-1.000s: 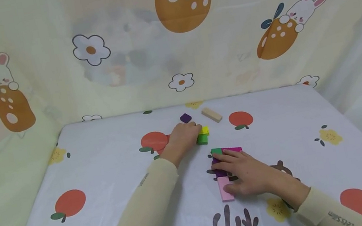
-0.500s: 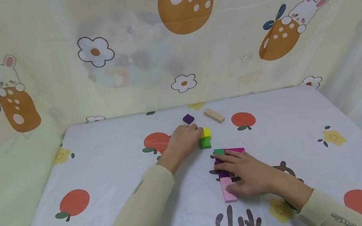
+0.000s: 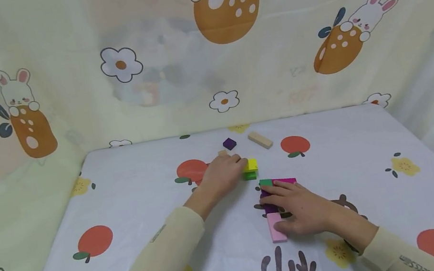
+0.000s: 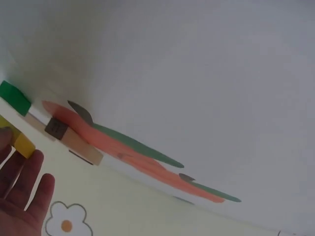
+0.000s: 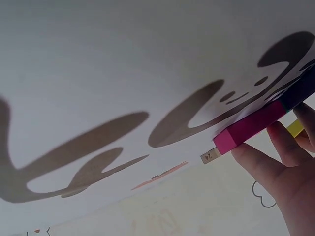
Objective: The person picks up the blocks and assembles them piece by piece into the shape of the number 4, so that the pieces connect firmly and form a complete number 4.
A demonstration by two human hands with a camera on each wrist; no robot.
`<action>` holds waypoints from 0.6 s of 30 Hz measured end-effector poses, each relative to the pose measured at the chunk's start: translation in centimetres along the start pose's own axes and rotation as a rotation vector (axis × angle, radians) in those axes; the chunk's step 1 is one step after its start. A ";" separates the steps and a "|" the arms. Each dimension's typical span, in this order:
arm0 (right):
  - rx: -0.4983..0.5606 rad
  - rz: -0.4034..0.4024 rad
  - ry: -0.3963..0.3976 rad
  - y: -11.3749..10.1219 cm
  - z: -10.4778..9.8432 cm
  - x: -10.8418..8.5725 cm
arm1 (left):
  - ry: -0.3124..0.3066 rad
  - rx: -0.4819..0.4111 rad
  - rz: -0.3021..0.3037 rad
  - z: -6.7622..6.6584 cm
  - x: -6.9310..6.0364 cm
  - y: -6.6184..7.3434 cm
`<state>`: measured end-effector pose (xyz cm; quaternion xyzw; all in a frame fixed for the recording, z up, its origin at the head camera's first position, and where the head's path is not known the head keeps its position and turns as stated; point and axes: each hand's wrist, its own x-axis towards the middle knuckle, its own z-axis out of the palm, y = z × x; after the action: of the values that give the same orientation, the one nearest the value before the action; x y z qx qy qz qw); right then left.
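My left hand (image 3: 225, 172) pinches a yellow block (image 3: 250, 164) between thumb and fingers. The same yellow block (image 4: 23, 146) shows at the fingertips in the left wrist view. Just nearer to me, partly covered by it, is a lighter green block (image 3: 250, 176); whether they touch I cannot tell. My right hand (image 3: 301, 208) rests with spread, fairly straight fingers on a corner-shaped row of blocks: a dark green block (image 3: 266, 182), a magenta block (image 3: 288, 180), a dark purple block (image 3: 268, 201) and a pink block (image 3: 276, 229). Fingers touch the magenta block (image 5: 251, 127) in the right wrist view.
Behind my left hand lie a small purple block (image 3: 229, 144), a plain wooden block (image 3: 260, 140) and a pale wooden piece (image 3: 222, 153), mostly hidden. A printed white cloth (image 3: 124, 205) covers the table, and a patterned curtain (image 3: 173, 85) hangs at its back edge.
My left hand has drawn the yellow block slightly toward me, and less of the lighter green block shows. The pale wooden piece has come into view. My right hand stays on its blocks.
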<state>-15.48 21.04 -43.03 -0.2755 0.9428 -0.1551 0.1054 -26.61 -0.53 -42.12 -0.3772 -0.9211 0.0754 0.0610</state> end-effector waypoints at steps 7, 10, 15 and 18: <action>0.000 -0.023 0.013 0.0 -0.2 -0.2 | 0.015 -0.014 0.039 0.1 -1.0 1.2; -0.002 -0.020 0.013 0.0 -0.1 -0.2 | 0.011 -0.013 0.045 0.2 -1.5 1.6; -0.007 0.005 -0.003 0.0 0.0 -0.2 | 0.002 -0.012 0.050 0.5 -2.3 1.8; -0.008 0.017 -0.010 0.0 -0.1 -0.1 | 0.013 -0.015 0.048 0.6 -2.6 1.9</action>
<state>-15.41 21.09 -42.96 -0.2687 0.9452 -0.1492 0.1103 -23.62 -1.08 -43.23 -0.4003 -0.9118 0.0677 0.0621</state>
